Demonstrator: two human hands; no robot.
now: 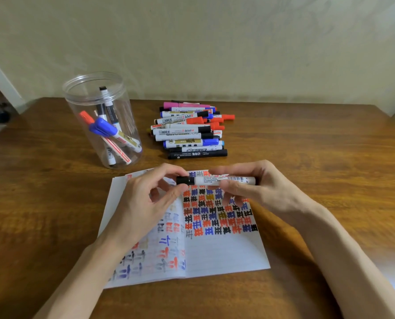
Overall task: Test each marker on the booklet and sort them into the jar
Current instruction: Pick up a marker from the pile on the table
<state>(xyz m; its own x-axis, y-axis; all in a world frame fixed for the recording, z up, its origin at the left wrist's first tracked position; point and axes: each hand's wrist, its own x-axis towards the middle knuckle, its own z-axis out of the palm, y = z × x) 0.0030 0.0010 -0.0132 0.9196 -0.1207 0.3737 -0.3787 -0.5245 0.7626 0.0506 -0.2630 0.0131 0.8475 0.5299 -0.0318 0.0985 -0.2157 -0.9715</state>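
Grained wooden table (307, 146); left hand (150, 203) pinches black cap (184, 180), right hand (256, 187) white marker (215, 180).

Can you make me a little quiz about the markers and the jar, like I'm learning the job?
1. True or false: the jar lies tipped over on the table.
2. Which hand pinches the black cap of the marker held over the booklet? A) left B) right
3. Fill the gap: the marker pile lies to the ___ of the jar.

Key:
1. False, it stands upright.
2. A, the left hand; the right hand holds the barrel.
3. right
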